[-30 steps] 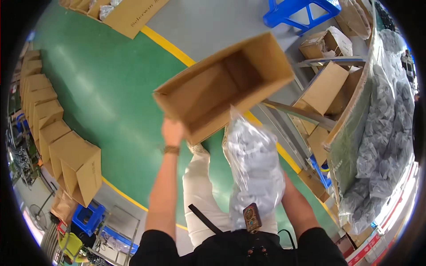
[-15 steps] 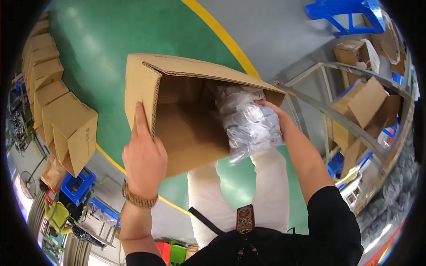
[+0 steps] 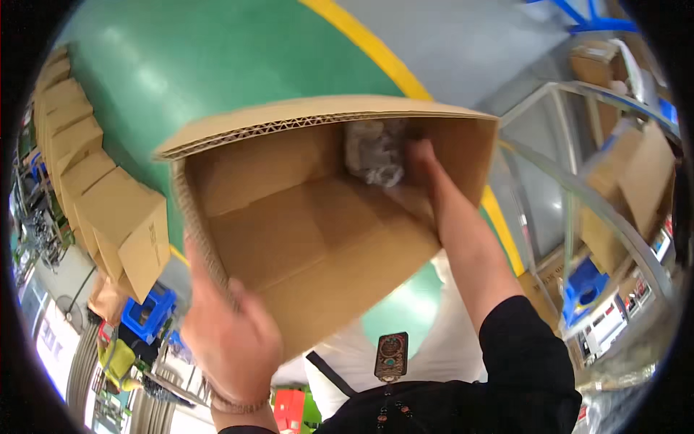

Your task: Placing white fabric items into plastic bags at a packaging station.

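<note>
A person's left hand (image 3: 231, 333) clamps 1 tilted cardboard box (image 3: 311, 239) by its left edge, apparently to steady it, while the right hand (image 3: 421, 155), its grip too blurred to tell, sits inside near 1 clear plastic bag (image 3: 374, 152).

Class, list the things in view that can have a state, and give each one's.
Cardboard box: open, tilted
Plastic bag: inside the box, sealing unclear
Left hand: gripping the box's left wall
Right hand: inside the box, grip unclear
Cartons: lined up close together
Pendant: hanging at the wearer's front
</note>
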A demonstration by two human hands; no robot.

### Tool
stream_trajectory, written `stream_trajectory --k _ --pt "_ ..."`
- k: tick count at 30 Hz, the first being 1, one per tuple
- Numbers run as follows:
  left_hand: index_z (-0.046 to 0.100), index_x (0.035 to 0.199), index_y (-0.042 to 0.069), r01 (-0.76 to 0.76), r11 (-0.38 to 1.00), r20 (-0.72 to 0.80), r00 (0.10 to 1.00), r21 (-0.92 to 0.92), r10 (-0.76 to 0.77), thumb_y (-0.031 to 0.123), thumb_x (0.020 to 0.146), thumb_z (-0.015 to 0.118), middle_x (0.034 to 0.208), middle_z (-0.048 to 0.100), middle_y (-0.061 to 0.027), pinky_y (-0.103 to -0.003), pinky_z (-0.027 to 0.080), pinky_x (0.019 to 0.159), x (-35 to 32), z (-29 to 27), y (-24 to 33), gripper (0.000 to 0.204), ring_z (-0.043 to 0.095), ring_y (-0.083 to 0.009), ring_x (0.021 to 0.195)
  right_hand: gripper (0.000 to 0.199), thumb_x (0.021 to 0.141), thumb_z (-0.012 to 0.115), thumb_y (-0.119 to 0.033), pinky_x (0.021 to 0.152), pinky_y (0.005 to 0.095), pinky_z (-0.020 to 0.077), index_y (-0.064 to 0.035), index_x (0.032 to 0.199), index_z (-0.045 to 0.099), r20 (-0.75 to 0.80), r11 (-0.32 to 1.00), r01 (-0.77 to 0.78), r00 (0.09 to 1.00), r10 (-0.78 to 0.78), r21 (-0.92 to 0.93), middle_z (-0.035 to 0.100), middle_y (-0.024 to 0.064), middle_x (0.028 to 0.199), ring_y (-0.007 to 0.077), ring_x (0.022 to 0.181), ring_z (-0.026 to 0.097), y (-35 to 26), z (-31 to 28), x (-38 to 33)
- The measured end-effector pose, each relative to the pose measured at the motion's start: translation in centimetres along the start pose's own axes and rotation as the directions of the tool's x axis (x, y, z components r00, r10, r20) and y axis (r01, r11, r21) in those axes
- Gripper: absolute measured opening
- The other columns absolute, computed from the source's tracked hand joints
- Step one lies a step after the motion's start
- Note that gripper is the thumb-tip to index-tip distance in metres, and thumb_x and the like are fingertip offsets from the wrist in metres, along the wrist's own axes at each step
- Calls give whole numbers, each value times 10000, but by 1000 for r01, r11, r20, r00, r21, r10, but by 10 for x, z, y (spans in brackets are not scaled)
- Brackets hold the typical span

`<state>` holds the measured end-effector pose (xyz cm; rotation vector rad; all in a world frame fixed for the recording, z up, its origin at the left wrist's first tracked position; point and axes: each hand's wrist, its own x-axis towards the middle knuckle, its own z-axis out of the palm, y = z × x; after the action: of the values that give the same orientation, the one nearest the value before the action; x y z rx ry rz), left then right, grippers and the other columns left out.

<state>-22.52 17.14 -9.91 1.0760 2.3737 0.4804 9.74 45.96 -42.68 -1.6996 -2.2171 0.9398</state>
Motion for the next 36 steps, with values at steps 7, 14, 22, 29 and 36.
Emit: stream_trajectory --k 7,14,22,29,36 --pt "226 1382 -86 26 972 17 999 235 -31 96 807 494 690 604 -231 -461 480 586 -48 -168 151 660 588 -411 611 217 813 600 -45 744 319 501 -22 1028 597 62 981 55 996 -67 186 599 124 919 231 824 611 -349 -347 -233" --pt "204 1360 -116 37 950 139 987 311 -84 178 790 537 954 594 -287 -445 540 628 -98 -231 186 723 646 -371 726 161 796 602 12 793 314 477 -14 953 584 -668 930 240 648 -367 -278 613 85 864 163 798 585 -569 -794 -334" --pt "179 1368 -112 45 946 89 993 322 -78 196 800 529 989 597 -281 -460 543 688 -119 -240 254 734 644 -378 791 592 842 619 -478 830 270 426 -5 1192 554 -65 928 -341 933 354 151 584 66 1104 125 984 526 -460 -964 -208" --pt "137 1387 -98 92 928 97 986 362 -136 190 807 528 1010 587 -287 -455 539 712 -121 -241 279 756 638 -384 817 685 796 696 -472 825 308 505 19 1227 490 341 736 -520 851 401 433 592 84 1138 144 982 589 -428 -970 -176" --pt "147 1405 -74 148 925 77 980 351 -186 204 809 504 1003 609 -279 -469 517 757 -116 -243 318 748 627 -400 851 632 767 758 -271 857 339 511 0 1257 464 401 623 -493 867 296 607 612 95 1123 181 954 627 -409 -984 -174"
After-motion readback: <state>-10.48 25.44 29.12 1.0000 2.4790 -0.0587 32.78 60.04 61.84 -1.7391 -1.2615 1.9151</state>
